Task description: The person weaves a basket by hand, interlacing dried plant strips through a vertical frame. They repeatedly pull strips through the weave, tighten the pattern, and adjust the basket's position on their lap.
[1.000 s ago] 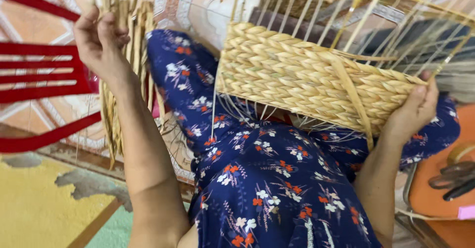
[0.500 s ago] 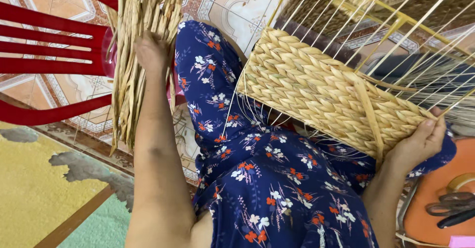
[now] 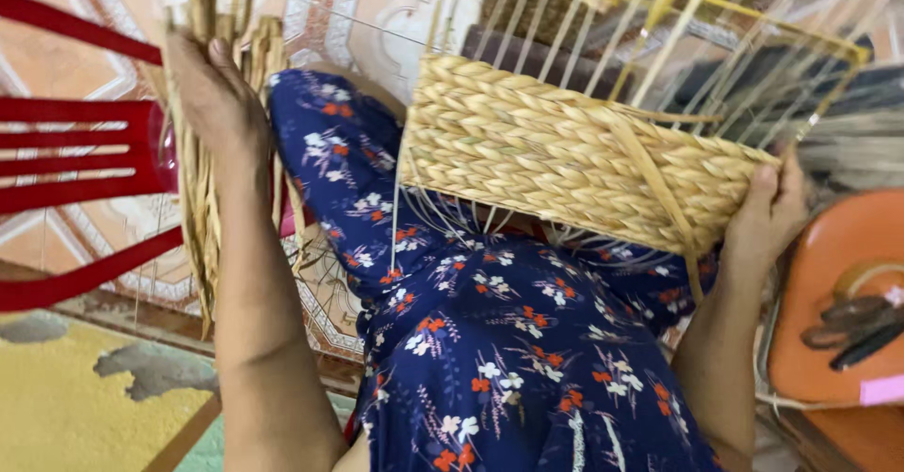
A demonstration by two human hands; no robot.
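We keep the half-woven basket (image 3: 574, 166) tilted on our lap, our right hand (image 3: 767, 213) clasping its near right edge to steady it. Left of the basket, our left hand (image 3: 212, 96) closes around a bundle of dried strands (image 3: 202, 218), hanging beside a red chair (image 3: 85, 152).

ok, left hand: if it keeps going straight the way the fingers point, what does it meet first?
The left hand points up the frame, fingers already in the bundle of dried reed strips. Straight on, it meets more of those strips first; past them only tiled floor shows. The red chair sits off to the side. Depth unclear.
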